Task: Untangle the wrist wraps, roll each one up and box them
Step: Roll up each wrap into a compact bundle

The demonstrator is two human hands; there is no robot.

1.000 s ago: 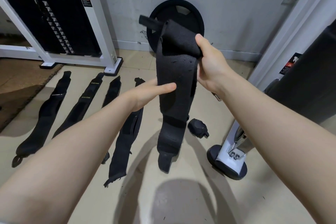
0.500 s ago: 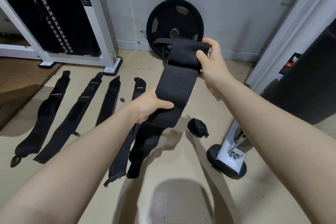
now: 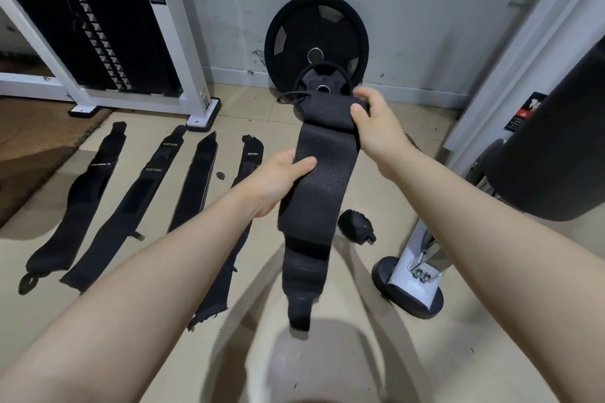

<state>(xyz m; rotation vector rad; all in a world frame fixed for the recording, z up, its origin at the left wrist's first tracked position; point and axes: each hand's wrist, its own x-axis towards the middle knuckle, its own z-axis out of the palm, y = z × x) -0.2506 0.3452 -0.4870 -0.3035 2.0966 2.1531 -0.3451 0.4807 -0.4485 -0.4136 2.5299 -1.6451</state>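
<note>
Right hand (image 3: 376,127) pinching the top end of a black wrist wrap (image 3: 319,183), thumb on the near face, fingers curled over the upper edge. Left hand (image 3: 278,180) gripping the same wrap lower down along its left edge, thumb laid flat across the front, fingers hidden behind the fabric. Wrap stretched between the two hands, held in the air above the floor, its lower part hanging free past a darker fastening band and ending in a narrow tab (image 3: 299,312). A thin cord loop (image 3: 294,95) sticking out at the top end, beside the right hand.

On the tiled floor (image 3: 327,363), to the left, four more wraps laid out straight and side by side: far-left wrap (image 3: 78,199), lettered wrap (image 3: 137,196), striped wrap (image 3: 193,183), and a fourth wrap (image 3: 252,157) partly hidden under the left forearm. One rolled-up wrap (image 3: 355,226) lying on the floor just right of the hanging one.

Further out, a large weight plate (image 3: 316,33) leaning on the wall with a smaller plate (image 3: 324,80) in front of it, a weight-stack machine (image 3: 108,26) at upper left, a machine foot (image 3: 409,285) at right.
</note>
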